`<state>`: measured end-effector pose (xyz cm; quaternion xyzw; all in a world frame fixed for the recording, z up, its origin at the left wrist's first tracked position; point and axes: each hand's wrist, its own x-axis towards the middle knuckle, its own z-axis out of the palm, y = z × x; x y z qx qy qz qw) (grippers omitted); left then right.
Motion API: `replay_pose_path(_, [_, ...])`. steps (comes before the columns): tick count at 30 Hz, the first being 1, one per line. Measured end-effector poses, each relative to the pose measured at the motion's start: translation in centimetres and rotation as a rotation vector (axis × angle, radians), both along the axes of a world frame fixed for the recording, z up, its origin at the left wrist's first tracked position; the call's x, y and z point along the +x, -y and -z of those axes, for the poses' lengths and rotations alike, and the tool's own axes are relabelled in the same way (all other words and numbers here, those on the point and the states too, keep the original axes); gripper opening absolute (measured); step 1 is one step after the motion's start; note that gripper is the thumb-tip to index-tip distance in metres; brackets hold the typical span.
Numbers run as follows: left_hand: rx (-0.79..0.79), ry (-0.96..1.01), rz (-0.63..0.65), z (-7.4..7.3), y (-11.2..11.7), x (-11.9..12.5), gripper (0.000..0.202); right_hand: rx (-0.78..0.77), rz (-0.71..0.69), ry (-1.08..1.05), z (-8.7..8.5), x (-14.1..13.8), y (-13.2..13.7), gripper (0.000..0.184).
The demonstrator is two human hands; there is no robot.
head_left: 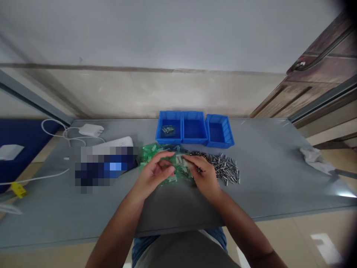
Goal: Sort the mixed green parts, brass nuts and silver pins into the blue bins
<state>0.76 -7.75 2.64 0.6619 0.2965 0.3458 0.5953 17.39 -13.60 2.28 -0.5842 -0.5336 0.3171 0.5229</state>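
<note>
My left hand [155, 172] rests on a heap of small green parts [153, 152] in the middle of the grey table [279, 178]; its fingers are curled, and what they hold is too small to make out. My right hand [203, 172] lies palm down beside it, its fingers bent over the green parts and some small dark pieces [196, 153]. To the right of that hand lies a pile of several shiny metal pins [226, 168]. Behind the heaps stand three blue bins in a row: the left bin [169, 127] has a few small parts inside.
A white charger [89, 130] with its cable lies at the back left of the table, next to a white device [117, 143] and a blurred-out patch. A crumpled cloth [314, 157] sits at the right edge. A wall and a wooden door [320, 63] stand behind.
</note>
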Motion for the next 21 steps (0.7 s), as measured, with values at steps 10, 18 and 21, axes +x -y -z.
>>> replay_pose_path(10, [0.322,-0.205,-0.104,0.04,-0.11,0.01,0.022,-0.216,-0.173,-0.272,-0.39,0.03,-0.09,0.033])
replay_pose_path(18, [-0.102,-0.05,-0.138,0.22,-0.52,-0.4,0.023,-0.012,-0.06,-0.096,-0.05,0.06,0.33,0.045])
replay_pose_path(21, [-0.137,0.002,-0.129,0.17,-0.4,-0.41,0.023,0.023,-0.067,0.045,0.29,-0.09,0.05,0.04])
